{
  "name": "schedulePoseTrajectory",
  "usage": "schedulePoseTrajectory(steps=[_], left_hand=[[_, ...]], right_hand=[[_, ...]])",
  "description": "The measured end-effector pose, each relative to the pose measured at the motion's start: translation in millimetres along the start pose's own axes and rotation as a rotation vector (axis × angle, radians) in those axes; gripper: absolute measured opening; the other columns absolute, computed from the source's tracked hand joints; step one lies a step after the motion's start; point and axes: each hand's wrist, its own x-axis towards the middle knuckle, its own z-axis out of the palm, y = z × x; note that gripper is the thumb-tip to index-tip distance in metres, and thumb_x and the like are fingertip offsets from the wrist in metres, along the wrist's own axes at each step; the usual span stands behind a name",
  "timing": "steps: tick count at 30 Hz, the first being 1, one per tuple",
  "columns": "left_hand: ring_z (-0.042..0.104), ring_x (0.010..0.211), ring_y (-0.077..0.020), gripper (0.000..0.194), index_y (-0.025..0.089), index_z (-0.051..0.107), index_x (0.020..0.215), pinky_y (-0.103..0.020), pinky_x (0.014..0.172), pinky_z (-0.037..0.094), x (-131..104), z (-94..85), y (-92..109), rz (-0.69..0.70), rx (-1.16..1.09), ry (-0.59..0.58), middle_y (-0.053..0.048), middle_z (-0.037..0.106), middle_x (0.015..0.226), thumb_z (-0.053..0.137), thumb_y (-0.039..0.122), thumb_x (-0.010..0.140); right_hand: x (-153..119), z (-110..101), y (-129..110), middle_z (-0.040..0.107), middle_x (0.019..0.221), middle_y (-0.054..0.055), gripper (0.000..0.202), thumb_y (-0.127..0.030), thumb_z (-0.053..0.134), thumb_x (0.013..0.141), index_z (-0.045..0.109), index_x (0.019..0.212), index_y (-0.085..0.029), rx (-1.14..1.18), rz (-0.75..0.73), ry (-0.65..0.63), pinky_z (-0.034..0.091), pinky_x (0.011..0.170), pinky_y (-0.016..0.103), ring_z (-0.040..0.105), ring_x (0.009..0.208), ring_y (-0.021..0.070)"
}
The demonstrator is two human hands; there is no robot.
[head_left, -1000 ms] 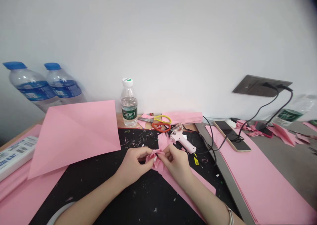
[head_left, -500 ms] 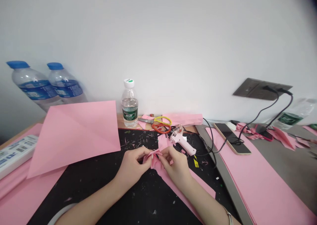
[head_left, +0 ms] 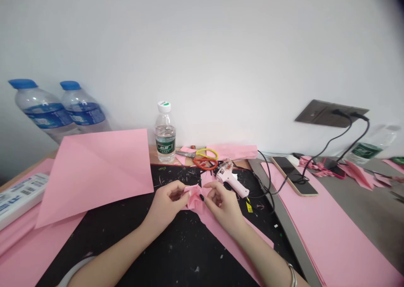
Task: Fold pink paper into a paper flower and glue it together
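Observation:
A small folded piece of pink paper [head_left: 193, 196] is between my two hands, its creased folds spread into a cup-like shape. My left hand [head_left: 170, 200] pinches its left edge between thumb and fingers. On the opposite side my right hand [head_left: 222, 203] has thumb and forefinger at the paper's right edge, with the other fingers curled. Beneath the hands a long pink paper strip [head_left: 221, 245] lies across the black mat [head_left: 164, 253]. A pale pink glue gun [head_left: 233, 182] rests just beyond my right hand, and scissors [head_left: 205, 158] with yellow and orange handles lie behind.
A small water bottle [head_left: 166, 133] stands by the wall, two larger bottles [head_left: 50, 110] to its left. Pink sheets [head_left: 104, 169] cover the left side; a white box [head_left: 22, 196] lies on them. At right are a phone [head_left: 295, 175], cables [head_left: 269, 173] and more pink paper [head_left: 328, 228].
The folded paper has been opened out and shows more of its inner folds. My hands have drawn slightly apart around it, and the view has shifted a little.

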Motion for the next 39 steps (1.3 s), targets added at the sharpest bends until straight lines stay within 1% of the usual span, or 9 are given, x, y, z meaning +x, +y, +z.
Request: schedulePoseTrajectory(steps=[3, 5, 9, 14, 19, 26, 33, 37, 39], left_hand=[[0.055, 0.064, -0.0123, 0.011, 0.017, 0.054, 0.069, -0.021, 0.059, 0.043, -0.1, 1.1, -0.3, 0.010, -0.015, -0.040, 0.003, 0.056, 0.067, 0.058, 0.024, 0.077], [0.055, 0.065, -0.0125, 0.010, 0.017, 0.055, 0.069, -0.021, 0.060, 0.044, -0.6, 2.0, 0.2, 0.017, -0.019, -0.068, 0.003, 0.057, 0.067, 0.058, 0.022, 0.076], [0.057, 0.065, -0.0130, 0.009, 0.016, 0.055, 0.068, -0.022, 0.061, 0.045, -2.2, 3.2, 3.0, 0.022, -0.019, -0.100, 0.002, 0.059, 0.067, 0.057, 0.021, 0.075], [0.061, 0.065, -0.0145, 0.008, 0.017, 0.055, 0.068, -0.024, 0.061, 0.048, -3.6, 3.6, 4.3, 0.010, -0.023, -0.130, 0.001, 0.063, 0.067, 0.057, 0.021, 0.075], [0.064, 0.068, -0.0169, 0.009, 0.016, 0.059, 0.071, -0.024, 0.063, 0.050, -3.7, 4.4, 1.9, 0.010, 0.007, -0.122, -0.001, 0.067, 0.070, 0.057, 0.023, 0.076], [0.066, 0.073, -0.0191, 0.012, 0.016, 0.067, 0.079, -0.025, 0.067, 0.051, -3.9, 2.7, 4.9, 0.057, 0.089, -0.134, -0.002, 0.070, 0.074, 0.057, 0.023, 0.078], [0.067, 0.078, -0.0209, 0.016, 0.018, 0.070, 0.086, -0.028, 0.073, 0.053, -3.2, 1.5, 2.2, 0.074, 0.130, -0.125, -0.003, 0.073, 0.084, 0.057, 0.023, 0.078], [0.068, 0.080, -0.0212, 0.017, 0.019, 0.070, 0.087, -0.028, 0.075, 0.053, -3.1, 1.2, 2.5, 0.071, 0.140, -0.118, -0.003, 0.073, 0.084, 0.058, 0.023, 0.078], [0.068, 0.080, -0.0212, 0.016, 0.019, 0.071, 0.087, -0.027, 0.074, 0.052, -3.5, 1.1, 3.9, 0.074, 0.145, -0.115, -0.002, 0.073, 0.084, 0.058, 0.022, 0.077]], right_hand=[[-0.3, 0.4, 0.2, 0.052, 0.057, -0.003, 0.017, -0.019, 0.050, 0.082, 0.056, 0.098, -0.021, 0.021, 0.002, -0.052, 0.038, 0.048, 0.023, 0.048, 0.049, 0.0122], [-0.6, 1.0, 0.2, 0.051, 0.057, -0.003, 0.015, -0.020, 0.049, 0.083, 0.057, 0.096, -0.019, 0.030, 0.001, -0.073, 0.037, 0.047, 0.023, 0.047, 0.049, 0.0120], [-0.4, 2.1, 0.5, 0.048, 0.053, -0.004, 0.010, -0.023, 0.049, 0.085, 0.058, 0.086, -0.018, 0.010, -0.001, -0.065, 0.034, 0.045, 0.023, 0.043, 0.046, 0.0114], [-1.5, 1.7, -1.5, 0.048, 0.052, -0.004, 0.012, -0.025, 0.049, 0.085, 0.055, 0.076, -0.019, -0.033, -0.003, -0.034, 0.033, 0.044, 0.025, 0.043, 0.044, 0.0121], [-2.4, 1.5, -3.9, 0.046, 0.050, -0.005, 0.011, -0.024, 0.051, 0.083, 0.055, 0.074, -0.020, -0.052, -0.018, -0.018, 0.033, 0.043, 0.023, 0.041, 0.043, 0.0107], [-2.1, 2.1, -5.7, 0.047, 0.049, -0.004, 0.012, -0.024, 0.051, 0.083, 0.057, 0.072, -0.020, -0.056, -0.037, 0.001, 0.032, 0.042, 0.023, 0.042, 0.042, 0.0105], [-1.0, 0.9, -5.3, 0.045, 0.049, -0.004, 0.011, -0.024, 0.054, 0.081, 0.059, 0.073, -0.019, -0.047, -0.038, 0.000, 0.031, 0.043, 0.023, 0.040, 0.043, 0.0100], [-1.6, 0.8, -4.8, 0.044, 0.050, -0.005, 0.011, -0.026, 0.055, 0.081, 0.058, 0.073, -0.019, -0.038, -0.025, -0.010, 0.031, 0.045, 0.023, 0.039, 0.044, 0.0100], [-1.5, 0.9, -4.7, 0.045, 0.051, -0.005, 0.009, -0.024, 0.055, 0.081, 0.059, 0.075, -0.019, -0.028, -0.018, -0.014, 0.032, 0.046, 0.023, 0.040, 0.045, 0.0101]])
